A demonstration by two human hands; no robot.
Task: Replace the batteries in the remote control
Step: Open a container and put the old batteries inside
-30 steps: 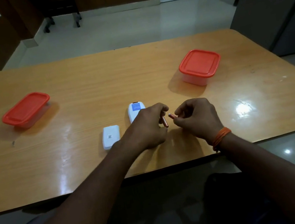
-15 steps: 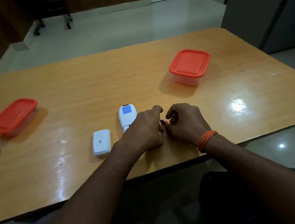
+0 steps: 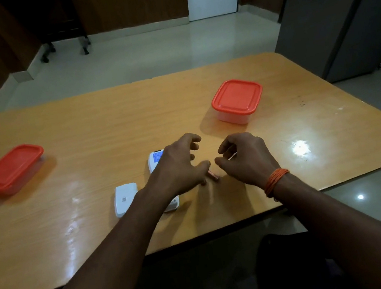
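My left hand (image 3: pixel 178 169) and right hand (image 3: pixel 244 158) were both released above the desk (image 3: pixel 107 133), fingers spread, a battery (image 3: pixel 213 175) lying between them beside the remote control (image 3: pixel 155 160).

Dim room, lit from overhead. Hot white glare on the glossy bench (image 3: pixel 105 123) at right, softer streaks at left. Soft shadows beside both red-lidded boxes (image 3: pixel 237 97). Motion blur on both hands (image 3: pixel 181 168). Wide-angle bowing of the bench edges; dark, murky corners.
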